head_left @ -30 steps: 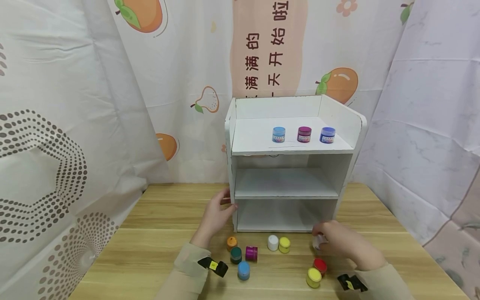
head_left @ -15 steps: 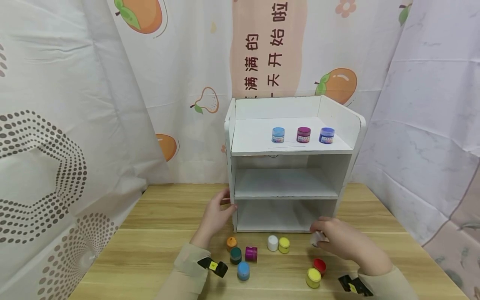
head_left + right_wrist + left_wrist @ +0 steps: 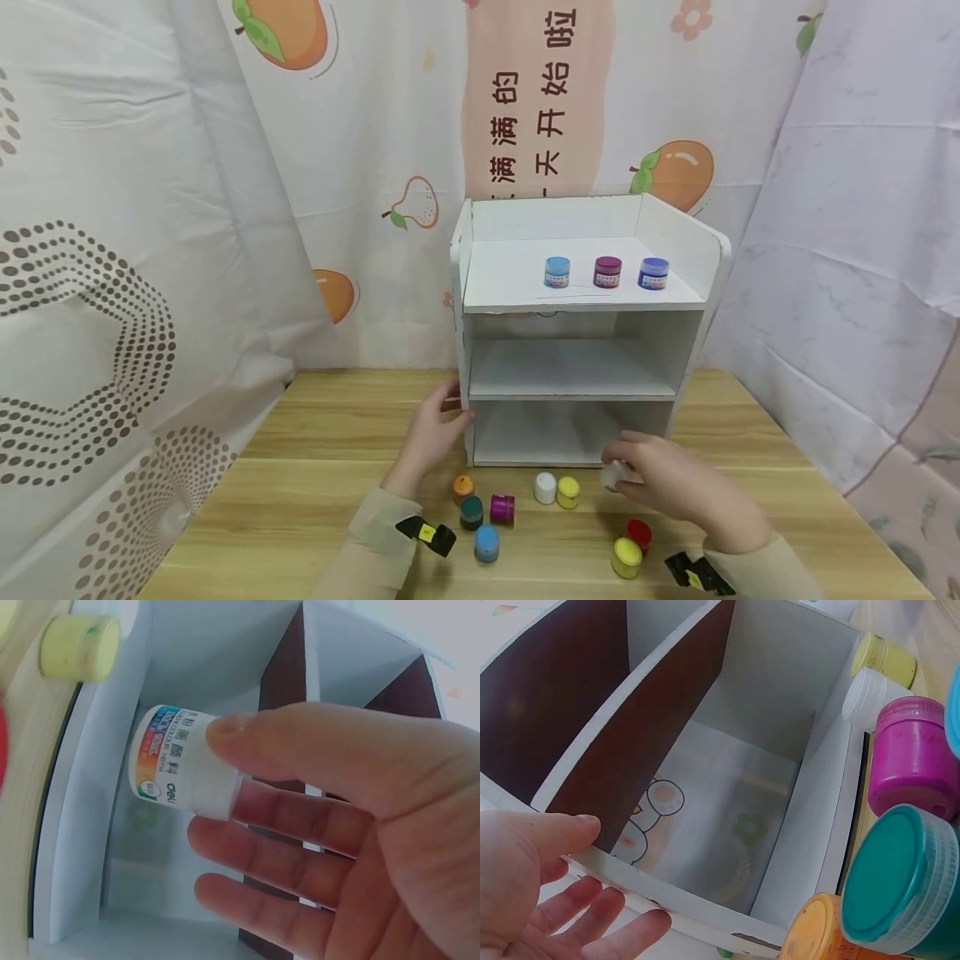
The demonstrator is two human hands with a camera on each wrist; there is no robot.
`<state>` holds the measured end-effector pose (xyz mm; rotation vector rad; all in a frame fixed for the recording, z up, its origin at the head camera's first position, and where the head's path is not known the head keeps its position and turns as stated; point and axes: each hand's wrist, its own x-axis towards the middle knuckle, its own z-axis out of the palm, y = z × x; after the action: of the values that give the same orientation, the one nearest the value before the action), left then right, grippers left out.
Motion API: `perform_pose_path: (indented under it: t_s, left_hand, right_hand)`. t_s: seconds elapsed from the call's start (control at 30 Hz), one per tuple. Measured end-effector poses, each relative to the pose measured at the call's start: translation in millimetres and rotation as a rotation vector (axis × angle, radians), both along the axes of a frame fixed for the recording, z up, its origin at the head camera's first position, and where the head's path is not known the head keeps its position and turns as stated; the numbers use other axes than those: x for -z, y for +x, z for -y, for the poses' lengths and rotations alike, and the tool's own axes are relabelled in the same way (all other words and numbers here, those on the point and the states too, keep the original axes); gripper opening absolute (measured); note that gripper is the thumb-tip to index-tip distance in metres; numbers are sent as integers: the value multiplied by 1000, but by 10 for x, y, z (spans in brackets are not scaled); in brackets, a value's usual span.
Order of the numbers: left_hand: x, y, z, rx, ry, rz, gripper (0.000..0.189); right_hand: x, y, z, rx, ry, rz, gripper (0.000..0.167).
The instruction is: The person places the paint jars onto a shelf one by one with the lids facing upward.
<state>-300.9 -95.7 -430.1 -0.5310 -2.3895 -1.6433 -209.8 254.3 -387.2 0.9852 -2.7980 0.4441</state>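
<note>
Right hand pinches white jar — labelled "deli".

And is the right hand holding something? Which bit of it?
Yes, the right hand holds a white jar by its plain white end, probably the lid.

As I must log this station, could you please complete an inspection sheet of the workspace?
Surface: brown wood-grain table.
Job's things: white boxy tiered shelf unit; labelled white cylindrical plastic jar, held. Atop the unit: pale-blue jar, magenta jar, indigo jar. On the table: orange jar, teal jar, purple jar, blue jar, another white jar, red jar, yellow jar, another yellow jar; all cylindrical plastic.
Clutter: nothing seen.
Hands: left hand touches the unit's left side; right hand pinches the labelled jar.
Cables: nothing seen.
Surroundings: white fruit-printed fabric behind.
</note>
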Motion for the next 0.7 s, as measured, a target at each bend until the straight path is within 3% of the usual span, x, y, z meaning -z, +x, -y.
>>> perform_pose_path:
  t_s: [0.37, 0.7]
  left_hand:
    - [-8, 12, 8, 5, 11, -3, 56]
    - [0, 3, 17, 13, 2, 2, 57]
  right_hand:
    - [-200, -47, 231, -52, -35, -60, 25]
    - [-615, -67, 433, -85, -13, -203, 28]
